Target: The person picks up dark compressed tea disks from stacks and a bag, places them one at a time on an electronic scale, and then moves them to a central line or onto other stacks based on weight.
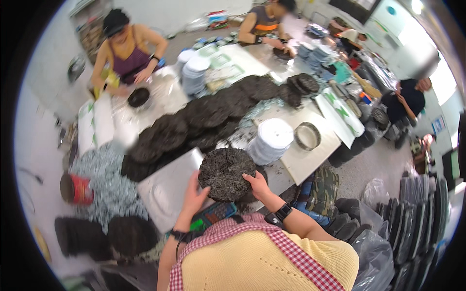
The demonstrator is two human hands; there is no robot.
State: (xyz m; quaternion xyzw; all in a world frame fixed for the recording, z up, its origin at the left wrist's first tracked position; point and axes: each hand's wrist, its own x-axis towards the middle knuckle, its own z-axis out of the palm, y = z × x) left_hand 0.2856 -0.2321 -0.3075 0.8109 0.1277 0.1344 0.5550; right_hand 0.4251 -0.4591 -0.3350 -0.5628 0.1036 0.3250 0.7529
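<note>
Between my two hands is a round, dark cake of dried leafy matter (227, 174), much like dried laver. My left hand (194, 196) holds its left edge, thumb near the underside. On the opposite edge my right hand (259, 185) grips it, thumb resting on the top face. Part of another dark piece shows behind and below my right hand. Under the cake, close to my body, lies a digital scale (218, 212) with a green-lit display, partly hidden. A pale metal tray (167, 189) lies left of the cake.
A long row of similar dark cakes (204, 112) crosses the table. Near my right hand stand a stack of white discs (273, 140) and a ring (307, 136) on a board (327, 125). A red can (76, 189) stands left. Co-workers (127, 54) handle dark cakes opposite.
</note>
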